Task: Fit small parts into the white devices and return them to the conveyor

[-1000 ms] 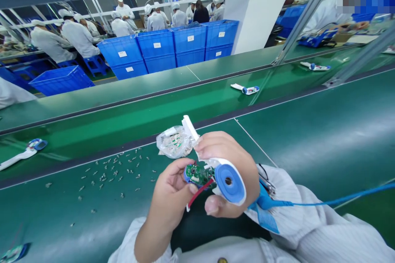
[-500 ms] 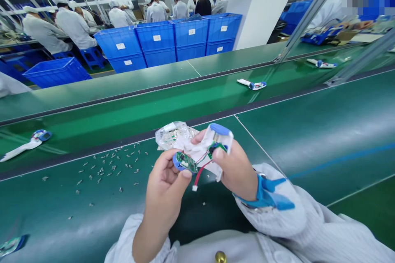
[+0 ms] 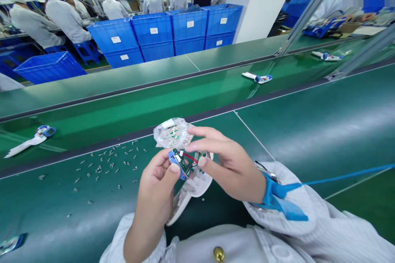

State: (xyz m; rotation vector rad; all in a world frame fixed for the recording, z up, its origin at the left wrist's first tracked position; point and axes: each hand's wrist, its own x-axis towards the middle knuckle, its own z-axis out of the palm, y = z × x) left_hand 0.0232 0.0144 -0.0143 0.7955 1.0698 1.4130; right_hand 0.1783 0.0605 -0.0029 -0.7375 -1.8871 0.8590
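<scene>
My left hand (image 3: 156,187) pinches a small green circuit board (image 3: 180,161) with a blue rim and red wires. My right hand (image 3: 230,164) grips the other end of that board between thumb and fingers, its upper fingers stretched out over it. Under both hands hangs a white plastic handle housing (image 3: 189,191), joined to the board. A blue wrist strap (image 3: 274,195) with a blue cord sits on my right wrist.
A clear bag of small parts (image 3: 173,132) lies just beyond my hands. Several tiny metal parts (image 3: 105,166) are scattered on the green mat to the left. White-and-blue devices (image 3: 29,139) (image 3: 256,77) ride the conveyor. Blue crates (image 3: 160,35) and workers in white stand behind.
The white housing swung from upright in my right hand to hanging below the board. My right hand shifted from wrapping the housing's blue head to pinching the board.
</scene>
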